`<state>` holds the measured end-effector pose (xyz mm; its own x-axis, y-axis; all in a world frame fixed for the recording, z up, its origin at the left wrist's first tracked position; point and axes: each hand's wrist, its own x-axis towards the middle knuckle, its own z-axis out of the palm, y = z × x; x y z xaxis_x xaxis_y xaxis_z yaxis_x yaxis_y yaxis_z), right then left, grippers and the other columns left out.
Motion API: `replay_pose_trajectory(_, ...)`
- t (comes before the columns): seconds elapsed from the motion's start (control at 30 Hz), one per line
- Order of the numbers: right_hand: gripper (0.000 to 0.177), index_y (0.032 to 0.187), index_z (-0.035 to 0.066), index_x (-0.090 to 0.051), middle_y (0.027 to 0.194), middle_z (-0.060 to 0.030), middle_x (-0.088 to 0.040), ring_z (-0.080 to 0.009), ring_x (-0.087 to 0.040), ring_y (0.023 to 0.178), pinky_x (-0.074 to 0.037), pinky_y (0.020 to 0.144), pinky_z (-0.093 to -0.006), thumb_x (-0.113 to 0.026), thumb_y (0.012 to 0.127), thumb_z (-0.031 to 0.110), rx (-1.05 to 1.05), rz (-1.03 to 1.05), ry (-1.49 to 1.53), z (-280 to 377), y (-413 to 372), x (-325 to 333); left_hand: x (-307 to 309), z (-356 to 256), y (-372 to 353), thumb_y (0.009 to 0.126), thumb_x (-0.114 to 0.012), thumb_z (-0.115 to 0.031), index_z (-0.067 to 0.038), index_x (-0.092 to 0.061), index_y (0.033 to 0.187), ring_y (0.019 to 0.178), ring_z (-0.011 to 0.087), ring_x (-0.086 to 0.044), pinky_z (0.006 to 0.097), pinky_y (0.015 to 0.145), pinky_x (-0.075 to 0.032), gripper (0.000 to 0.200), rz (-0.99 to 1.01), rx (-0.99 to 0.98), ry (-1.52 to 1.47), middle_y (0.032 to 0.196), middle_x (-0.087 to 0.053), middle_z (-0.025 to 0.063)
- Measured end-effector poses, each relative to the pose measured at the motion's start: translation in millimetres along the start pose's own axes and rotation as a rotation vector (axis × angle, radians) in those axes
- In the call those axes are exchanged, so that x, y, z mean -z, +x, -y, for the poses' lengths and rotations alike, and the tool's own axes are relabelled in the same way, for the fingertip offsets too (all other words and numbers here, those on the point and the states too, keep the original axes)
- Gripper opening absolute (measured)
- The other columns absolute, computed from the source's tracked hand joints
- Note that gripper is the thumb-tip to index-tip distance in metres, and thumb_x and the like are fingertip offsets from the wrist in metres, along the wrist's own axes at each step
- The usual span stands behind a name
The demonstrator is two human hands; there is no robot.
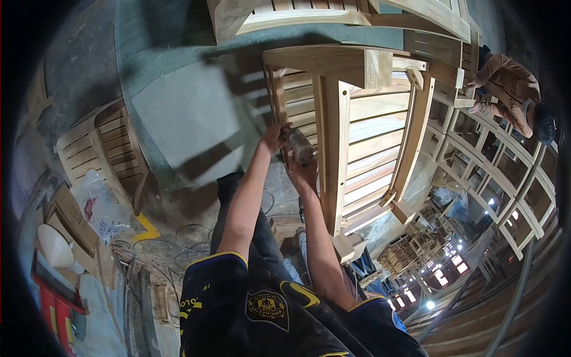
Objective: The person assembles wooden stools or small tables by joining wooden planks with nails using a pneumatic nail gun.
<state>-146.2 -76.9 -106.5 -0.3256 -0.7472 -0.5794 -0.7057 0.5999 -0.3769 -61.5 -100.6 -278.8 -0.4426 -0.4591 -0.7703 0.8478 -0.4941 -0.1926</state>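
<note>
A slatted wooden bench of pale timber stands in front of me, tilted in the view. My left hand is closed at the far end of a dusty, greyish-brown cylindrical object, close to the bench's slatted side. Around the near end of the same object, my right hand has its fingers wrapped. The object's kind is not clear, and its underside is hidden by the hands and the bench frame.
Another wooden bench stands at the top. A slatted chair and a plastic bag are at left. Loose cables lie on the floor. A co-worker bends over wooden frames at right.
</note>
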Motion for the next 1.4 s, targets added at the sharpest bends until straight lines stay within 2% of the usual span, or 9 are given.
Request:
replay_pose_trajectory(0.13, 0.029, 0.101, -0.002, -0.064, 0.085, -0.0072, -0.067, -0.0157, -0.062, 0.078, -0.049, 0.068, -0.032, -0.069, 0.076, 0.013, 0.026, 0.002, 0.091, 10.3, -0.2, -5.0, -27.2, -3.7, -21.3, 0.097, -0.048, -0.018, -0.005, -0.066, 0.091, 0.056, 0.0113, -0.053, 0.0264, 0.049, -0.043, 0.023, -0.096, -0.036, -0.03, 0.064, -0.054, -0.0022)
replay_pose_trajectory(0.23, 0.023, 0.095, 0.0, -0.065, 0.081, -0.0055, -0.065, -0.0141, -0.061, 0.074, -0.048, 0.062, -0.0304, -0.066, 0.073, 0.007, -0.049, 0.068, 0.23, -13.8, 20.3, -19.0, 42.6, 33.1, 44.6, 0.092, -0.05, -0.016, -0.003, -0.066, 0.084, 0.057, 0.0165, -0.061, 0.0295, 0.05, -0.047, 0.022, -0.195, -0.012, 0.283, 0.062, -0.061, 0.0037)
replay_pose_trajectory(0.33, 0.02, 0.089, 0.002, -0.064, 0.078, -0.0043, -0.064, -0.0121, -0.06, 0.068, -0.045, 0.055, -0.0282, -0.065, 0.069, 0.001, -0.036, -0.004, 0.133, -51.0, 44.1, -43.0, 36.5, 18.0, -24.1, 0.087, -0.053, -0.011, -0.001, -0.061, 0.072, 0.06, 0.0231, -0.067, 0.0337, 0.05, -0.051, 0.02, -0.449, -0.224, 1.194, 0.065, -0.066, 0.0108)
replay_pose_trajectory(0.43, 0.017, 0.08, 0.003, -0.063, 0.07, -0.0029, -0.061, -0.0114, -0.057, 0.058, -0.041, 0.048, -0.0275, -0.065, 0.064, -0.001, -0.236, 0.14, 0.194, -15.3, 36.5, -24.4, 38.8, -3.7, -89.0, 0.084, -0.052, -0.004, 0.002, -0.057, 0.076, 0.06, 0.0276, -0.068, 0.0359, 0.047, -0.052, 0.011, -0.322, -0.121, 0.916, 0.07, -0.067, 0.0162)
replay_pose_trajectory(0.5, 0.014, 0.075, 0.004, -0.062, 0.064, -0.0018, -0.059, -0.0118, -0.054, 0.051, -0.039, 0.045, -0.0281, -0.065, 0.063, -0.001, -0.274, 0.184, 0.288, 6.9, 29.2, -17.8, 45.1, -1.5, -97.1, 0.091, -0.047, -0.006, 0.006, -0.054, 0.096, 0.055, 0.0252, -0.067, 0.034, 0.043, -0.051, 0.015, -0.434, -0.164, 0.732, 0.066, -0.065, 0.0177)
replay_pose_trajectory(0.77, 0.025, 0.09, 0.004, -0.064, 0.074, -0.0001, -0.06, -0.0086, -0.052, 0.057, -0.037, 0.047, -0.0254, -0.063, 0.066, -0.002, -0.147, 0.148, 0.372, 11.4, 8.7, -11.4, 27.2, -31.2, -81.4, 0.091, -0.06, -0.012, 0.003, -0.062, 0.086, 0.059, 0.017, -0.063, 0.03, 0.055, -0.053, 0.016, -0.275, -0.323, 0.556, 0.076, -0.066, 0.01)
replay_pose_trajectory(0.8, 0.027, 0.092, 0.003, -0.064, 0.075, -0.0001, -0.059, -0.0082, -0.051, 0.057, -0.037, 0.048, -0.0248, -0.063, 0.066, -0.002, -0.19, 0.158, 0.383, 42.5, -7.8, 1.7, 22.2, -32.9, -73.2, 0.091, -0.063, -0.016, 0.0, -0.064, 0.085, 0.058, 0.0157, -0.063, 0.0293, 0.051, -0.048, 0.017, -0.231, -0.455, 0.495, 0.075, -0.066, 0.0083)
replay_pose_trajectory(1.1, 0.018, 0.094, 0.001, -0.061, 0.067, -0.0023, -0.058, -0.0066, -0.048, 0.05, -0.034, 0.042, -0.0235, -0.064, 0.077, 0.002, -0.016, 0.154, 0.556, 116.2, -9.7, -5.2, -65.4, -112.5, -19.8, 0.082, -0.075, -0.017, -0.002, -0.063, 0.065, 0.044, 0.0131, -0.049, 0.0309, 0.04, -0.033, 0.025, -0.271, -0.348, 0.141, 0.056, -0.057, 0.0064)
replay_pose_trajectory(1.4, 0.022, 0.091, 0.002, -0.063, 0.069, -0.0027, -0.06, -0.0101, -0.051, 0.052, -0.038, 0.044, -0.0279, -0.062, 0.07, 0.003, 0.076, 0.133, 0.54, 126.4, 30.9, -19.5, -84.9, -167.0, -17.0, 0.095, -0.058, -0.025, -0.009, -0.055, 0.078, 0.047, 0.0082, -0.036, 0.0271, 0.043, -0.031, 0.024, 0.009, -0.139, 0.345, 0.058, -0.042, -0.0046)
